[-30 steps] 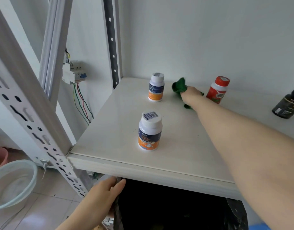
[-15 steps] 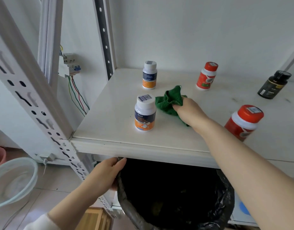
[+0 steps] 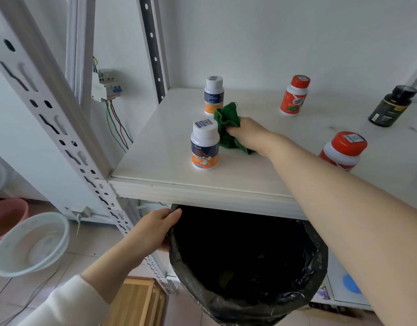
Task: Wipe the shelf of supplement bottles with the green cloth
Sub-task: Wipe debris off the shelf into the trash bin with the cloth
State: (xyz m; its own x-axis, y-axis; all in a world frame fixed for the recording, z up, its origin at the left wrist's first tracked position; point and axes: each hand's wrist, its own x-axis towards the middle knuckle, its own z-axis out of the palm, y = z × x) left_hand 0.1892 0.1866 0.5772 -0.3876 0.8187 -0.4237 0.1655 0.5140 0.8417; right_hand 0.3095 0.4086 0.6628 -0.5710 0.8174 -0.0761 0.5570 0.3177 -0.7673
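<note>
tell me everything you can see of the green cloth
The green cloth is dark green, looks like soft terry fabric, and is bunched into folds. The right hand grips it on the white shelf, one crumpled end sticking up. It lies beside the nearer white-capped bottle; whether they touch is unclear.

On the shelf [image 3: 155,147] the cloth [image 3: 227,128] lies under the right hand [image 3: 249,135], between the front-left bottle [image 3: 204,147] and the back-left bottle [image 3: 213,95]; further right stand the back-middle bottle [image 3: 294,96], front-right bottle [image 3: 342,150] and far-right bottle [image 3: 392,105]; below the shelf's front edge — the bin [image 3: 247,300], the left hand [image 3: 153,229] gripping its rim.
</note>
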